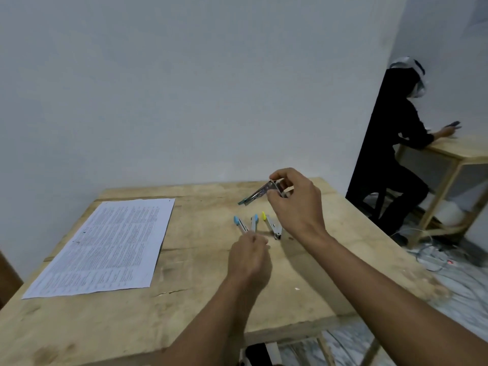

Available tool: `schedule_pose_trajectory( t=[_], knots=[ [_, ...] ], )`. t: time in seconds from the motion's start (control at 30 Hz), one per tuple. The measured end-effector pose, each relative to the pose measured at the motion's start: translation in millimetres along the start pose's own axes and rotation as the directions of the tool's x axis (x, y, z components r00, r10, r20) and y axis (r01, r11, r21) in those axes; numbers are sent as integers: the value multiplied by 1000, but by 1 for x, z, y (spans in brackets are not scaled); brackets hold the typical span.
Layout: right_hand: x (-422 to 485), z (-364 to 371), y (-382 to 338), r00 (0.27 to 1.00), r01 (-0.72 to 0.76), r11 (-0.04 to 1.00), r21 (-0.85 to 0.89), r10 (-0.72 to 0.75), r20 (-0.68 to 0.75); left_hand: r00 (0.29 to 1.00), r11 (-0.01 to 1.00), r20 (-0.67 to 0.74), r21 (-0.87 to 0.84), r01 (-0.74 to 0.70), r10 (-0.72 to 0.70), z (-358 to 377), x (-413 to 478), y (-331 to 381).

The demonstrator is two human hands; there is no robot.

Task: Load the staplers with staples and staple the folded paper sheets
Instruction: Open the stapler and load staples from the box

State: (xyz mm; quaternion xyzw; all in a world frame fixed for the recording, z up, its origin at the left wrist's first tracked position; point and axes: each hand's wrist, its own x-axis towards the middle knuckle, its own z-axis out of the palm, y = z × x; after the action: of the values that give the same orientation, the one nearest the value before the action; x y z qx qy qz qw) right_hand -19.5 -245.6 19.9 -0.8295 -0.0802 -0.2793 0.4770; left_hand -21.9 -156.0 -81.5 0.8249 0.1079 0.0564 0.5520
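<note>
— Grip check?
— Right grip (295, 204) pinches the opened stapler (257, 195) above the bench (211, 299), its long arm slanting down-left. Left grip (249, 256) sits curled just below, nearer me; whether it holds anything, I can't tell.
— Paper (105, 247)?
— Flat, far left.

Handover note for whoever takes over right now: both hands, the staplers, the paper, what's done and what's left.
Right hand: raised over the table, pinching the hinge end of the opened stapler.
Left hand: curled at the near ends of the left blue-tipped stapler and the right blue-tipped stapler. Whether it grips anything cannot be told.
The yellow-tipped stapler lies just right of those two.
The printed sheets lie flat on the table's left side, no hand on them.
Done: one stapler swung open.
Left: no staples are visible. Loading, folding and stapling all appear to be ahead.
</note>
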Motion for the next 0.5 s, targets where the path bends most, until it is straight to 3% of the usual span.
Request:
schedule_pose_trajectory(
  t=[0.03,0.1,0.2,0.27,0.37,0.43,0.5],
  knots=[
    [-1,-1,1,1000,-12,1000,1,12,-2,980,939,29,282,-198,198,7,-6,-4],
    [-4,-5,6,1000,-30,1000,8,30,1,897,742,218,504,-441,385,16,-17,-8],
    [-5,-11,13,998,-53,998,24,53,24,796,494,451,625,-604,403,25,-21,-8],
    [-5,-15,15,997,-67,998,21,66,34,760,398,501,651,-646,414,27,-21,-5],
    [-4,-20,20,996,-85,996,15,85,21,732,465,354,594,-657,582,27,-18,-3],
    [-3,-22,23,995,-98,995,15,98,5,778,652,189,449,-611,599,20,-13,1],
    [-1,-22,25,993,-114,993,19,114,-6,858,813,60,291,-504,510,7,-8,11]
  ],
)
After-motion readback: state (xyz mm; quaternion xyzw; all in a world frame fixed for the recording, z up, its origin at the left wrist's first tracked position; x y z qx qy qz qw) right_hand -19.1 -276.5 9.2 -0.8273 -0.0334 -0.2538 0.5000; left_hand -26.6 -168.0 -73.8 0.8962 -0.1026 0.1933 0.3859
